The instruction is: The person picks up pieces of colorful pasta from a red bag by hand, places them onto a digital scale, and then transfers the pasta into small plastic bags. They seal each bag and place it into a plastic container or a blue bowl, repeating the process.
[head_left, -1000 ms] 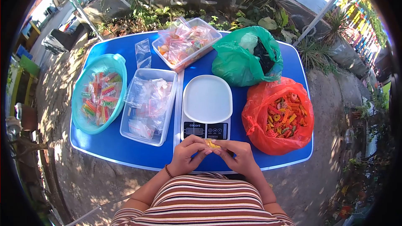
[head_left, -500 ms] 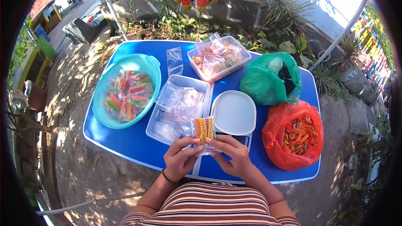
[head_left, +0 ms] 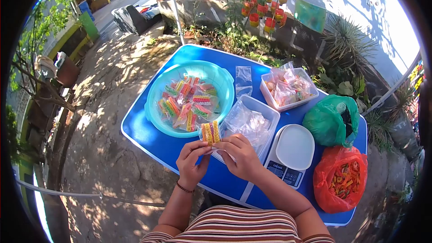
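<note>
A small clear bag of yellow, orange and purple crinkled pieces is held upright between both hands. My left hand pinches its lower left edge, and my right hand grips its lower right side. Just beyond the bag stands a round turquoise basket with several filled bags in it. Right of the held bag, partly behind my right hand, is a white tub of empty clear bags.
A digital scale with a white tray stands right of the tub. Farther right are a green bag and a red bag of colourful pieces. Another tub and a flat clear bag lie on the blue table.
The view has turned left, so the table appears shifted right. Both hands, still holding the filled bag, are now nearer the turquoise basket.
</note>
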A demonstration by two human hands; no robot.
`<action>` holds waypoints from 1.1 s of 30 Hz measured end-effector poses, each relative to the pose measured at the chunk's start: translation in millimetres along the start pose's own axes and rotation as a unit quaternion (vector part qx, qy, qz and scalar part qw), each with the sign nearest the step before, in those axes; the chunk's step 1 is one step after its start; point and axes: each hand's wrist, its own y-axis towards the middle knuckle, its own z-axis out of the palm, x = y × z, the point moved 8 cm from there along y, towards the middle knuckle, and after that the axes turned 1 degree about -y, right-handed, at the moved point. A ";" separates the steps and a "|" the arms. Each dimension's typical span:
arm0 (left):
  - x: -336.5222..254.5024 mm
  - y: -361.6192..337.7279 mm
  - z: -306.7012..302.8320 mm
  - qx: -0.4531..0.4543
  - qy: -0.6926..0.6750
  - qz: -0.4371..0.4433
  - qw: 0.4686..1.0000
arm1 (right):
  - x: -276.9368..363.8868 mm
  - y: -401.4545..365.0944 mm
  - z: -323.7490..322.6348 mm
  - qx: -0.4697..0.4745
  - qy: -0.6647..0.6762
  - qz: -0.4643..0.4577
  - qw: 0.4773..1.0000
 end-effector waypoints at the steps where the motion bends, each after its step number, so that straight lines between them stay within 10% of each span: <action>1: 12.8 8.5 -2.4 -0.002 0.017 0.003 1.000 | 0.7 11.7 3.6 0.002 0.001 -0.014 1.000; 13: -14.8 -7.7 52.0 0.203 0.101 0.007 0.974 | 2.0 -42.7 -24.5 0.033 -0.229 0.097 0.968; 33: -255.7 -88.0 307.2 0.424 -0.122 0.350 0.826 | 30.1 -316.6 -242.8 -0.179 -0.461 0.450 0.743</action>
